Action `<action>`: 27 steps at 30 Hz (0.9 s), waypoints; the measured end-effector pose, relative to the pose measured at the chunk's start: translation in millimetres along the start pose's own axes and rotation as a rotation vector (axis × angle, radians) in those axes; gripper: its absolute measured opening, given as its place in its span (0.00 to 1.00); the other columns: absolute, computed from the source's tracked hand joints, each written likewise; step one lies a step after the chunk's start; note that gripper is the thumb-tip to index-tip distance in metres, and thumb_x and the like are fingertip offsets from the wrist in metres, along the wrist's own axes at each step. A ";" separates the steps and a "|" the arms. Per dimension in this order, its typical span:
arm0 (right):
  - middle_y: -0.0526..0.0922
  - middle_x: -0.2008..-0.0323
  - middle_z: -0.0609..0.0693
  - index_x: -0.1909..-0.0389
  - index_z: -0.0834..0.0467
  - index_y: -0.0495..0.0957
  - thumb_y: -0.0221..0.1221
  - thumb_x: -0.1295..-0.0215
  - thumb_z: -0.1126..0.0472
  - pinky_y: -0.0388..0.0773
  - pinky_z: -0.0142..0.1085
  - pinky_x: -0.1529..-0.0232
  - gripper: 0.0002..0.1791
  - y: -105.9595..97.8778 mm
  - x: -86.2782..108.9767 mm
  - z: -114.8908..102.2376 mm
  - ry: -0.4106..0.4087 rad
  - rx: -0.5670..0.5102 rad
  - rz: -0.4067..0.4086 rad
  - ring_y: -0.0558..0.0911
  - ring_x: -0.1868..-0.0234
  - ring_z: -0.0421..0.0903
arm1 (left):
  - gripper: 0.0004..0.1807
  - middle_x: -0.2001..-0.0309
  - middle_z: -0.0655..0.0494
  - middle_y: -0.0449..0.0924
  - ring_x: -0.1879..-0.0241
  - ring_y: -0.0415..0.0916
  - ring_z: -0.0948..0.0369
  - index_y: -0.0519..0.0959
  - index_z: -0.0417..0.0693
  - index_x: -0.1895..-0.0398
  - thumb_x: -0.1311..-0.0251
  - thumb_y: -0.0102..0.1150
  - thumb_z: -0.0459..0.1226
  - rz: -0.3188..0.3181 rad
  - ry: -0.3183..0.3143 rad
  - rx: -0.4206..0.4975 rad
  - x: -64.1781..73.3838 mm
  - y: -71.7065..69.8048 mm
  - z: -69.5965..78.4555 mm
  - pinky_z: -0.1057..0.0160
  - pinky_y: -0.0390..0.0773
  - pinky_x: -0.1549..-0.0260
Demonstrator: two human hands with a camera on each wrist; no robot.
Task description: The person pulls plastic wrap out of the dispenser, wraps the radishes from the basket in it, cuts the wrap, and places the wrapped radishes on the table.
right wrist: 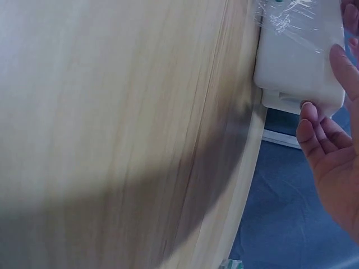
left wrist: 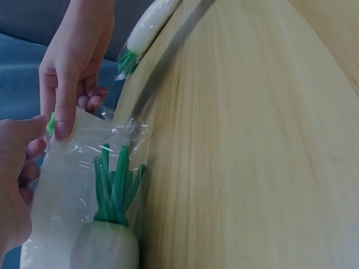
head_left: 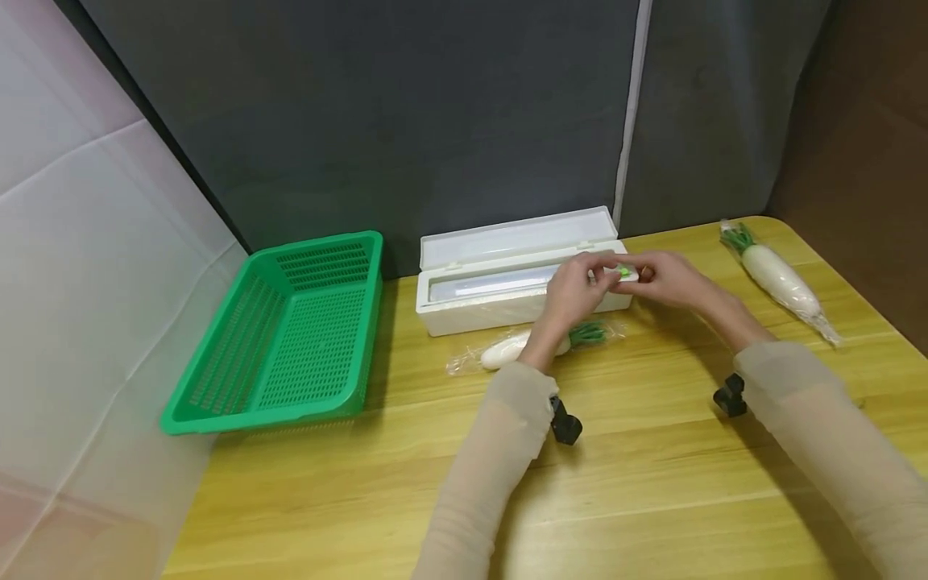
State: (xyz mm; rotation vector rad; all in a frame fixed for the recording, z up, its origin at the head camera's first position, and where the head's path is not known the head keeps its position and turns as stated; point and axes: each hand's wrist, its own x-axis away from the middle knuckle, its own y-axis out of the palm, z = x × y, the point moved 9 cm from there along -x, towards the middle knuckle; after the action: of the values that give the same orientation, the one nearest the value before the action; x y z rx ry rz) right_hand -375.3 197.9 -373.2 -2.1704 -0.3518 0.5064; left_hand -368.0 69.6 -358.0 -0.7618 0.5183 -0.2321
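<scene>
A long white cling film dispenser box [head_left: 489, 313] stands at the back of the table, its lid [head_left: 518, 238] raised and a film roll [head_left: 493, 283] inside. My right hand [head_left: 670, 278] grips the box's right end, thumb on top and fingers curled at the end face. Beside it, the curled fingers of my left hand [head_left: 573, 290] pinch at a small green slider [left wrist: 50, 124] on the rim; the thumb's contact is partly hidden. Just in front of the box lies a white radish [head_left: 503, 350] with green stalks, wrapped in clear film, partly behind the left wrist.
A second film-wrapped radish [head_left: 783, 278] lies at the back right of the wooden table [head_left: 616, 483]. On the left sits a green perforated basket [head_left: 355, 354]. A grey cloth [head_left: 435, 121] hangs behind the box, and a white sheet [head_left: 109, 282] borders the left side.
</scene>
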 end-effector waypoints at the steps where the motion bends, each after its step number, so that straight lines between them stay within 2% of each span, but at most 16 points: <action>1: 0.67 0.83 0.48 0.35 0.58 0.77 0.69 0.36 0.58 0.60 0.35 0.75 0.28 0.3 -0.7 -0.4 0.000 -0.003 -0.001 0.65 0.80 0.44 | 0.10 0.69 0.62 0.78 0.73 0.71 0.66 0.87 0.52 0.53 0.32 0.64 0.44 0.008 -0.019 -0.010 -0.2 -0.2 -1.5 0.71 0.68 0.74; 8: 0.64 0.84 0.47 0.36 0.61 0.77 0.69 0.35 0.59 0.59 0.34 0.76 0.28 -0.4 -0.7 -3.9 -0.026 -0.014 -0.009 0.63 0.81 0.42 | 0.10 0.75 0.65 0.75 0.79 0.67 0.67 0.89 0.60 0.57 0.35 0.66 0.50 0.038 -0.091 -0.068 -3.7 2.8 -2.4 0.69 0.65 0.78; 16: 0.64 0.83 0.47 0.37 0.60 0.78 0.69 0.35 0.57 0.61 0.34 0.76 0.27 -0.6 0.5 -2.6 -0.004 -0.012 -0.014 0.65 0.80 0.44 | 0.11 0.76 0.69 0.78 0.77 0.70 0.69 0.90 0.65 0.59 0.38 0.67 0.54 0.062 -0.169 -0.136 -5.3 2.5 -4.8 0.70 0.67 0.78; 20: 0.66 0.82 0.47 0.36 0.60 0.78 0.68 0.34 0.55 0.62 0.35 0.75 0.27 0.1 -0.1 -2.9 -0.006 -0.012 -0.028 0.67 0.78 0.45 | 0.10 0.75 0.70 0.78 0.77 0.70 0.70 0.90 0.66 0.60 0.39 0.67 0.55 0.073 -0.176 -0.124 -5.7 2.1 -8.2 0.70 0.66 0.78; 27: 0.65 0.84 0.46 0.37 0.61 0.79 0.68 0.34 0.57 0.61 0.34 0.77 0.26 1.1 -1.8 -3.6 -0.030 -0.006 -0.056 0.66 0.80 0.44 | 0.10 0.70 0.69 0.80 0.76 0.70 0.70 0.91 0.63 0.63 0.38 0.67 0.54 0.076 -0.153 -0.128 -5.4 2.6 -8.7 0.70 0.67 0.77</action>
State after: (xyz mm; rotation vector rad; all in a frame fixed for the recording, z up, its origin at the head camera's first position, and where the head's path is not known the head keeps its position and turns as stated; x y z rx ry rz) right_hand -375.1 194.0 -371.7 -2.1543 -0.4293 0.5071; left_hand -377.1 68.3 -363.1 -0.8751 0.4188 -0.0697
